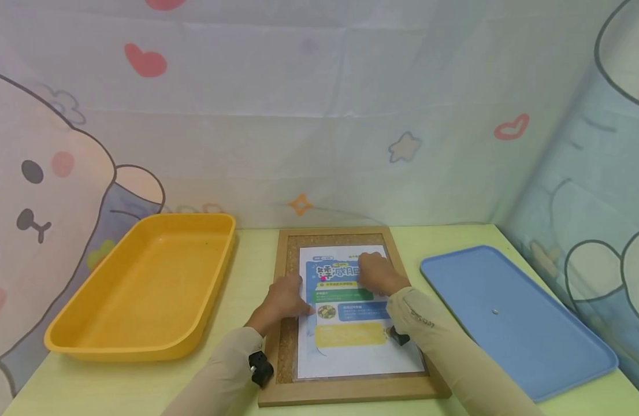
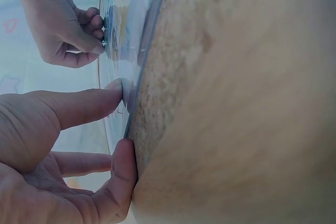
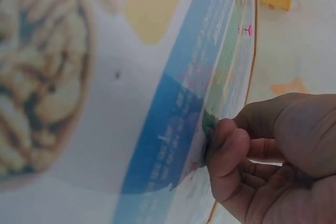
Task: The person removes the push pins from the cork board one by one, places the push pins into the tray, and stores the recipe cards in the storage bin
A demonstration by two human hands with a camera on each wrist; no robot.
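Note:
A printed poster [image 1: 350, 364] with a clear glossy surface lies on a wood-framed cork board [image 1: 288, 358]. My left hand [image 1: 282, 303] rests at the poster's left edge. In the left wrist view its thumb [image 2: 94, 107] presses on the poster and a finger touches the edge beside the cork. Upper right on the poster, my right hand [image 1: 379, 274] has its thumb and curled fingertips pinched together against the surface, as the right wrist view [image 3: 283, 156] shows; the small thing between them is hidden. A pink push pin [image 3: 250, 30] stands in the poster's upper left.
Left of the board stands a deep yellow tray [image 1: 142, 289]. A flat blue tray [image 1: 527, 335] lies to the right, with one small pale thing [image 1: 495, 312] on it. Behind the table [image 1: 241, 260] hangs a printed cloth [image 1: 324, 115].

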